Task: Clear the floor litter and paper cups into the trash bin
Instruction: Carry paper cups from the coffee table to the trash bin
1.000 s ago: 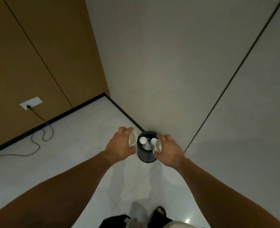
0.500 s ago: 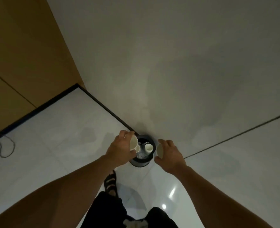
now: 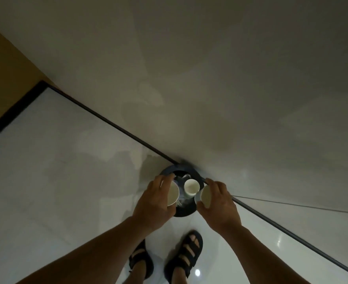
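Trash bin point(image 3: 184, 211) sits nearer, under cups point(image 3: 172, 193) in left hand point(image 3: 153, 204) and right hand point(image 3: 219, 203).

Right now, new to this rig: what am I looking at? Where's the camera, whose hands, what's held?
No machine here: a person works with bare hands, and one wide-angle camera worn on the head looks down past the arms. The left hand grips a paper cup, and the right hand grips a second paper cup. Both are above a dark trash bin that stands on the pale floor at the foot of the wall. Inside the bin a third cup stands upright among crumpled litter. The sandalled feet at the bottom are the person's own.
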The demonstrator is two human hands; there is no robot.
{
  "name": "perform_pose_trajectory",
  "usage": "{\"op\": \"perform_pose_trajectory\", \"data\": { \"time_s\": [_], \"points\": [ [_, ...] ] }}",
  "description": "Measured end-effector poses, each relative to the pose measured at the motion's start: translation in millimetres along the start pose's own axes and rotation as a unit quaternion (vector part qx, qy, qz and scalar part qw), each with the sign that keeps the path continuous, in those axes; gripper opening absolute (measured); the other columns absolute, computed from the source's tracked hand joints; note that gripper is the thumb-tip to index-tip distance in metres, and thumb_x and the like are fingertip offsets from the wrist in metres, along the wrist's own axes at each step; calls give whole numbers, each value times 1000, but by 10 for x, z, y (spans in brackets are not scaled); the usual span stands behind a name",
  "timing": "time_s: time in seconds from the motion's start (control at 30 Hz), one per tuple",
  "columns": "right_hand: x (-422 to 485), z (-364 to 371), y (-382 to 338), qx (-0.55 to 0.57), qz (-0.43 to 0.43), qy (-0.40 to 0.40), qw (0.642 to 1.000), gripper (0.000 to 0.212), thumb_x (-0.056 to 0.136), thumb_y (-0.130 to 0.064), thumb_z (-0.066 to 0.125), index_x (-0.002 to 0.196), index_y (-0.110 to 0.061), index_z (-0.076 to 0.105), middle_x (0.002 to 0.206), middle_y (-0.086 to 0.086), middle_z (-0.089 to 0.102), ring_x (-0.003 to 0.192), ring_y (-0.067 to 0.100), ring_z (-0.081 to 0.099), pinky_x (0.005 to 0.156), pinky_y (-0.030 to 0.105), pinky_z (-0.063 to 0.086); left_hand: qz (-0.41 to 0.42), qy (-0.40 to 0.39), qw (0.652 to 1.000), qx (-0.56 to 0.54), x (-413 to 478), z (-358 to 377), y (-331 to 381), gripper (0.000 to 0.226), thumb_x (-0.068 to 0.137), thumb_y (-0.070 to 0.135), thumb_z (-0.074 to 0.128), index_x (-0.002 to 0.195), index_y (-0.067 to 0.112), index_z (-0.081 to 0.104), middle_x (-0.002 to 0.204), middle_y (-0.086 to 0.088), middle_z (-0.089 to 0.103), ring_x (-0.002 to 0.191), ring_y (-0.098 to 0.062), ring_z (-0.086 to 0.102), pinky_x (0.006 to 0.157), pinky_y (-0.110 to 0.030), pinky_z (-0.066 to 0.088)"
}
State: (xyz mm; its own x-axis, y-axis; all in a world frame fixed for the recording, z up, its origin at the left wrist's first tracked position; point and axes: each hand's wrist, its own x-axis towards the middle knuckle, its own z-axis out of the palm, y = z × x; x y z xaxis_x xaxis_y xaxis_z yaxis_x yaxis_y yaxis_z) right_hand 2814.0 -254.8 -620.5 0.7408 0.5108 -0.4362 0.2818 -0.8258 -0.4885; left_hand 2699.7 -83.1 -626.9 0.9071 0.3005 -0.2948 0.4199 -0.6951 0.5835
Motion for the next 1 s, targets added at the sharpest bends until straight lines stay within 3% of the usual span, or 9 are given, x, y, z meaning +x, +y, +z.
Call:
{"op": "perform_pose_trajectory", "data": {
  "time_s": [0.33,0.5,0.53,0.6,0.67,0.7,0.8,1.0],
  "points": [
    [1150,1279,930,-50,-46,16,998,78,80,-43,72,144,-22,32,137,3,42,118,24,50,84,29,47,-20,-24,999,27,674,1589,-920,88,75,31,77,147,18,27,144,-4,34,129,-24,40,98,-32,47],
    [1171,1655,1131,-82,-77,25,993,76,79,-43,71,143,-20,37,140,5,44,125,26,45,97,37,48,-7,9,996,90,724,1855,-1139,87,65,27,81,141,16,41,136,-8,46,124,-28,46,95,-39,48],
    [1176,1717,1165,-99,-91,33,990,78,78,-44,71,144,-19,38,144,6,43,132,29,41,103,40,44,1,24,994,103,755,1877,-1174,86,65,30,80,140,15,42,136,-9,46,125,-29,45,95,-42,48],
    [1201,1827,1218,-147,-110,23,983,85,80,-52,64,150,-18,30,157,8,26,147,31,18,116,43,21,22,30,989,144,833,1909,-1223,89,68,45,72,144,12,38,145,-13,39,135,-33,35,102,-49,40],
    [1229,1924,1277,-193,-116,-5,974,93,82,-66,48,155,-22,11,163,5,0,149,25,-11,116,43,-1,22,-6,982,187,910,1930,-1269,102,69,66,52,150,12,25,156,-14,21,145,-34,14,110,-55,24],
    [1238,1968,1304,-210,-115,-9,971,95,81,-72,39,156,-23,5,163,4,-8,148,24,-19,115,44,-5,17,-28,979,202,934,1952,-1304,109,67,73,43,152,13,14,160,-13,8,147,-33,2,111,-57,17],
    [1240,2065,1334,-231,-104,1,967,97,77,-76,24,156,-22,6,163,6,-10,147,25,-19,115,49,-2,11,-59,972,227,948,2030,-1400,118,65,79,41,152,14,-8,160,-10,-14,146,-30,-18,114,-58,9],
    [1212,1988,1288,-226,-98,-17,969,99,78,-77,34,156,-24,5,163,6,-11,147,25,-20,115,50,-3,17,-69,969,236,919,1943,-1375,123,65,74,57,153,15,-5,160,-13,-8,147,-33,-10,115,-56,12]
  ]
}}
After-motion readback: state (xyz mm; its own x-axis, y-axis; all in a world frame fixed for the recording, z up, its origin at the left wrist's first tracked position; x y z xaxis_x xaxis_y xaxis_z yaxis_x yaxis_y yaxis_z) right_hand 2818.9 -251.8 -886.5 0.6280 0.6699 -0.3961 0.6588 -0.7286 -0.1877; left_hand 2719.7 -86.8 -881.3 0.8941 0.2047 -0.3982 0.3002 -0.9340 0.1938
